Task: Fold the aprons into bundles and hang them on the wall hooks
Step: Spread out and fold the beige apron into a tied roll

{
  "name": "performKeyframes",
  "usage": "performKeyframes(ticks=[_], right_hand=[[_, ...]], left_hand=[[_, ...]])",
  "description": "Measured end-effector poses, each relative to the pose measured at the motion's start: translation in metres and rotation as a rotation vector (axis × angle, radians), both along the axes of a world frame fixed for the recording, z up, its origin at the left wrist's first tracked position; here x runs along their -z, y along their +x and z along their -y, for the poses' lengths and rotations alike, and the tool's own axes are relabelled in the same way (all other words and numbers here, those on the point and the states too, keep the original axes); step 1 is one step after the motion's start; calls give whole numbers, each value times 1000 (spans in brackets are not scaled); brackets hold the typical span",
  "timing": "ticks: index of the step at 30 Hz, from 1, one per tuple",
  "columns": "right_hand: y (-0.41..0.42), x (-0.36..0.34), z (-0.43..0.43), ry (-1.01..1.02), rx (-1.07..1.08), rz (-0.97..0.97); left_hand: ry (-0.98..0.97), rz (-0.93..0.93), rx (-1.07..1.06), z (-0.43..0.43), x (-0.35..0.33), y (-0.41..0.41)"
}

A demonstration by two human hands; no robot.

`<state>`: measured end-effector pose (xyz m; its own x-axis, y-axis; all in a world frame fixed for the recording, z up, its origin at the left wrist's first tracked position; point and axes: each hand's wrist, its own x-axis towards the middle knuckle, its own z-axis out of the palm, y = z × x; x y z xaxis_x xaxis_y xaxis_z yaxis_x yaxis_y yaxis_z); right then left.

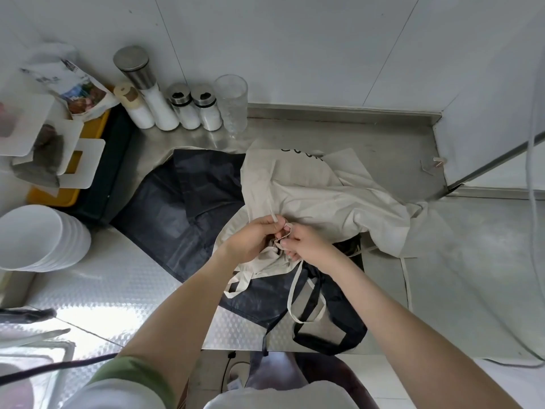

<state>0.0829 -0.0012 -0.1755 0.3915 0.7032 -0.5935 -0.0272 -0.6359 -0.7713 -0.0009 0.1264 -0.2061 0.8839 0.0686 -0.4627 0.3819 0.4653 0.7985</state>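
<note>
A cream apron (321, 187) lies crumpled on the steel counter, partly over a dark navy apron (182, 211) spread flat beneath it. My left hand (253, 237) pinches a thin cream strap (272, 215) that runs up across the cream cloth. Right beside it, my right hand (303, 246) pinches the same strap, looped around its fingertips. A cream loop (298, 293) and a navy strap loop (327, 332) hang near the counter's front edge. No wall hooks are in view.
Salt jars (188, 107), a steel canister (135, 69) and a clear glass (231, 101) line the back wall. A stack of white bowls (44, 237) and a yellow tray (65, 190) with packets sit at left. A sink edge (35, 349) is at lower left.
</note>
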Motion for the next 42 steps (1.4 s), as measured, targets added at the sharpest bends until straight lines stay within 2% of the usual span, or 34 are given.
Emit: performKeyframes(ticks=[4, 6, 10, 13, 17, 27, 32, 37, 42], right_hand=[[0, 9, -6, -20, 20, 97], [2, 9, -5, -6, -2, 87], [11, 4, 4, 63, 167, -271], [15, 2, 9, 103, 124, -335], [11, 6, 5, 41, 59, -172], [2, -1, -9, -102, 108, 99], [1, 0, -10, -9, 493, -188], [4, -4, -3, 339, 767, -565], [17, -21, 1, 613, 878, -678]], left_hand=[[-36, -2, -4, -6, -3, -3], [-37, -31, -26, -8, -4, -3], [23, -54, 4, -12, -6, -4], [62, -50, 21, -10, -9, -3], [158, -51, -47, -5, -11, -4], [190, -66, -155, 3, -9, -17], [163, -35, -162, 2, -5, -18], [124, -48, -152, 1, 0, -20], [70, -74, -182, -2, 5, -20]])
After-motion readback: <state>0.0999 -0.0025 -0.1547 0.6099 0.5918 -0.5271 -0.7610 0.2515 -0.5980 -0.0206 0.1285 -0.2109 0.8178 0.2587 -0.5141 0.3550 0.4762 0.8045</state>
